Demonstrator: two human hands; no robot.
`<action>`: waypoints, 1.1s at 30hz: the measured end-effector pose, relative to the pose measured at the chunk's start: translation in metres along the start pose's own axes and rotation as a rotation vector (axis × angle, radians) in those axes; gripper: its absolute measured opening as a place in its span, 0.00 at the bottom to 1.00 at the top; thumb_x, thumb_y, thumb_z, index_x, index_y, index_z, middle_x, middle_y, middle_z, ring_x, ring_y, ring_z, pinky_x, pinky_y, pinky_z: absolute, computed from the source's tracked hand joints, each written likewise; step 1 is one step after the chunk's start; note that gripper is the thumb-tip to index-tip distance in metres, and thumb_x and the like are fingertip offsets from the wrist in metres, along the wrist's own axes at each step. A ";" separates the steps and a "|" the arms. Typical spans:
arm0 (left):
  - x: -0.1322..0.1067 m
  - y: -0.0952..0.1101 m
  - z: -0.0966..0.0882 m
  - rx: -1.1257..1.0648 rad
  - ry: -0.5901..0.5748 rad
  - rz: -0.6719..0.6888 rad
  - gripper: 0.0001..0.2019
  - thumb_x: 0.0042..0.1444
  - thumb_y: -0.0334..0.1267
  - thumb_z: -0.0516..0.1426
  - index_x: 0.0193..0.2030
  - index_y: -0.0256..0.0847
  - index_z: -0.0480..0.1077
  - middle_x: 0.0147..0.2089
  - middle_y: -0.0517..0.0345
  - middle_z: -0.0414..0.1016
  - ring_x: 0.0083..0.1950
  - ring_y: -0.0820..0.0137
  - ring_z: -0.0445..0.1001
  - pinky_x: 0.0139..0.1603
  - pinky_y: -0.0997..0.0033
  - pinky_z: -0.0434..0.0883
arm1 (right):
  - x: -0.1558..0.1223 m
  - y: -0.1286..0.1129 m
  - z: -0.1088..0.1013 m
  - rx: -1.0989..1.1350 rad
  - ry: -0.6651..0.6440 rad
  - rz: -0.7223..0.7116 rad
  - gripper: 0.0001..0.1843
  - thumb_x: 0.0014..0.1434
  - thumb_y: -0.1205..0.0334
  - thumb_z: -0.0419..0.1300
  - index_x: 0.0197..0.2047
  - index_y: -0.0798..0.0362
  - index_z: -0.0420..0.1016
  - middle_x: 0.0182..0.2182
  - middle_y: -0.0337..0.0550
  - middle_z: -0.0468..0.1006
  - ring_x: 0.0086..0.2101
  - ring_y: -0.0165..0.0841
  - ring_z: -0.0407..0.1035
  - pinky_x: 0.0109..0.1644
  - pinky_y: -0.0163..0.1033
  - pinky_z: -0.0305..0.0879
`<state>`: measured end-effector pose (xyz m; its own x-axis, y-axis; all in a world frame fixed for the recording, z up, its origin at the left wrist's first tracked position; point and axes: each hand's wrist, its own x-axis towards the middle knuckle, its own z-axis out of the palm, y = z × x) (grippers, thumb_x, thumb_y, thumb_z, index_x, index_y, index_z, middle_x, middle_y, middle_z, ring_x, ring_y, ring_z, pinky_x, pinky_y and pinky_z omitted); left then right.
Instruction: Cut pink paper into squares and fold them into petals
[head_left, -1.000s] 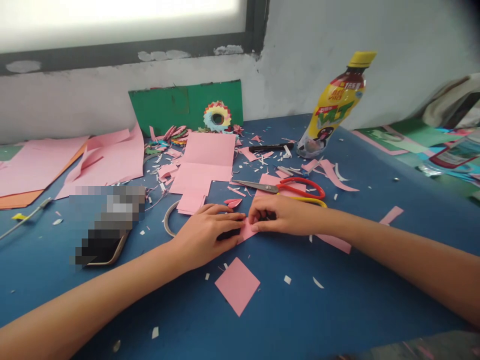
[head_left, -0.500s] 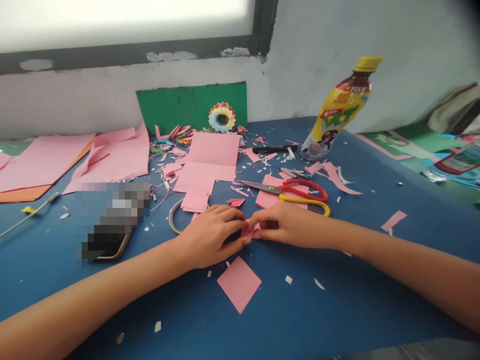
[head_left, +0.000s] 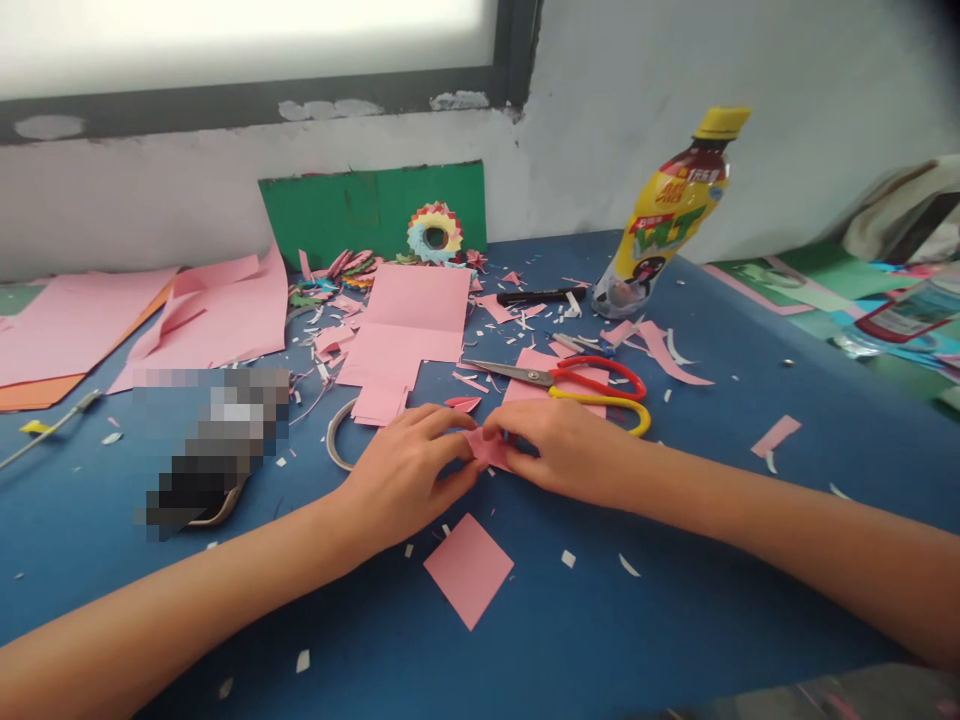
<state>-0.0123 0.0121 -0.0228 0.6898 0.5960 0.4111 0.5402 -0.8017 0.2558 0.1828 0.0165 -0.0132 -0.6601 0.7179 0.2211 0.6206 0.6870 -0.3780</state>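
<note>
My left hand [head_left: 405, 470] and my right hand [head_left: 559, 445] meet over the blue table [head_left: 675, 600], and both pinch a small folded pink paper piece [head_left: 486, 447] between their fingertips. The piece lies low on the table surface, partly hidden by my fingers. A loose pink paper square [head_left: 469, 570] lies just in front of my hands. Red and yellow scissors [head_left: 577, 380] rest right behind my right hand, on a pink sheet.
A yellow drink bottle [head_left: 664, 220] stands at the back right, a black marker [head_left: 540, 296] beside it. Pink sheets [head_left: 409, 325] and scraps litter the middle and left. A colourful paper ring [head_left: 435, 232] leans on green card [head_left: 360, 205]. A phone [head_left: 210, 470] lies left.
My fingers have shifted on the pink piece, which now shows more between the two hands. The hands stay in about the same place; the camera swayed slightly.
</note>
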 end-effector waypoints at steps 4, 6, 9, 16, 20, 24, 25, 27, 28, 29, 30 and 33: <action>0.003 0.001 -0.002 -0.136 -0.040 -0.211 0.05 0.52 0.36 0.57 0.28 0.39 0.67 0.34 0.57 0.74 0.37 0.68 0.72 0.37 0.69 0.69 | 0.000 0.004 0.003 -0.087 -0.025 -0.097 0.06 0.57 0.69 0.54 0.38 0.56 0.70 0.31 0.42 0.76 0.32 0.33 0.70 0.34 0.35 0.60; 0.004 0.002 -0.003 -0.215 -0.106 -0.339 0.07 0.51 0.40 0.58 0.30 0.39 0.67 0.30 0.60 0.73 0.32 0.70 0.71 0.32 0.72 0.67 | 0.000 0.004 0.003 -0.095 -0.014 -0.132 0.06 0.56 0.69 0.54 0.37 0.56 0.70 0.30 0.42 0.76 0.32 0.33 0.69 0.35 0.36 0.60; 0.004 0.004 -0.002 -0.277 -0.157 -0.426 0.10 0.51 0.44 0.58 0.30 0.40 0.68 0.29 0.62 0.72 0.29 0.72 0.69 0.28 0.74 0.64 | 0.000 0.004 0.004 -0.038 0.022 -0.108 0.06 0.56 0.69 0.54 0.37 0.55 0.71 0.30 0.42 0.76 0.33 0.33 0.69 0.36 0.36 0.61; 0.000 0.006 0.003 -0.214 -0.146 -0.387 0.06 0.48 0.37 0.59 0.32 0.39 0.67 0.31 0.58 0.71 0.34 0.68 0.69 0.32 0.71 0.64 | -0.001 0.008 0.011 -0.057 0.002 -0.178 0.08 0.58 0.66 0.52 0.34 0.56 0.72 0.31 0.44 0.73 0.31 0.31 0.67 0.34 0.36 0.62; 0.001 0.009 0.003 -0.212 -0.153 -0.414 0.09 0.51 0.42 0.58 0.33 0.39 0.67 0.34 0.55 0.71 0.36 0.66 0.69 0.34 0.68 0.65 | 0.000 0.016 0.017 -0.015 0.050 -0.196 0.10 0.61 0.64 0.50 0.34 0.55 0.72 0.33 0.45 0.72 0.33 0.31 0.67 0.37 0.36 0.64; 0.003 0.010 0.008 -0.148 -0.144 -0.382 0.11 0.54 0.45 0.54 0.34 0.38 0.66 0.35 0.54 0.70 0.38 0.64 0.69 0.36 0.65 0.66 | 0.000 0.020 0.022 0.058 0.089 -0.188 0.09 0.60 0.65 0.51 0.36 0.56 0.72 0.31 0.44 0.72 0.32 0.31 0.67 0.36 0.36 0.64; 0.003 0.009 0.009 -0.128 -0.142 -0.371 0.11 0.54 0.44 0.55 0.34 0.38 0.66 0.35 0.54 0.70 0.38 0.64 0.69 0.36 0.65 0.66 | 0.001 0.020 0.023 0.069 0.082 -0.181 0.09 0.60 0.65 0.51 0.36 0.56 0.72 0.31 0.44 0.73 0.32 0.31 0.67 0.36 0.36 0.64; 0.004 0.009 0.011 -0.106 -0.133 -0.357 0.10 0.52 0.43 0.57 0.33 0.38 0.66 0.34 0.54 0.69 0.37 0.64 0.69 0.35 0.65 0.66 | 0.001 0.020 0.022 0.091 0.060 -0.170 0.08 0.60 0.65 0.52 0.36 0.56 0.72 0.32 0.43 0.72 0.32 0.30 0.67 0.37 0.36 0.64; 0.004 0.008 0.012 -0.105 -0.127 -0.354 0.09 0.51 0.42 0.57 0.32 0.38 0.66 0.34 0.55 0.69 0.36 0.64 0.69 0.35 0.65 0.67 | 0.002 0.020 0.021 0.106 0.047 -0.169 0.08 0.60 0.65 0.52 0.36 0.56 0.72 0.32 0.43 0.72 0.32 0.30 0.67 0.37 0.35 0.64; 0.004 0.008 0.012 -0.111 -0.122 -0.354 0.08 0.50 0.41 0.58 0.32 0.38 0.66 0.34 0.55 0.69 0.36 0.65 0.69 0.35 0.65 0.67 | 0.003 0.021 0.020 0.120 0.037 -0.170 0.08 0.60 0.65 0.52 0.36 0.55 0.72 0.32 0.43 0.72 0.32 0.30 0.67 0.37 0.35 0.65; 0.004 0.007 0.011 -0.121 -0.120 -0.353 0.07 0.50 0.40 0.58 0.32 0.38 0.66 0.34 0.55 0.69 0.36 0.65 0.70 0.35 0.66 0.67 | 0.003 0.022 0.019 0.132 0.029 -0.175 0.08 0.60 0.64 0.53 0.36 0.55 0.73 0.32 0.43 0.73 0.33 0.29 0.67 0.37 0.35 0.65; 0.003 0.006 0.009 -0.161 -0.123 -0.320 0.04 0.51 0.36 0.57 0.31 0.39 0.67 0.34 0.55 0.70 0.37 0.66 0.70 0.36 0.67 0.68 | 0.005 0.028 0.014 0.126 0.029 -0.237 0.09 0.60 0.65 0.52 0.35 0.54 0.74 0.33 0.44 0.73 0.34 0.30 0.67 0.37 0.34 0.65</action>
<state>-0.0028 0.0093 -0.0280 0.5566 0.8105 0.1825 0.6619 -0.5654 0.4922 0.1909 0.0375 -0.0353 -0.7670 0.5430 0.3420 0.3912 0.8181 -0.4216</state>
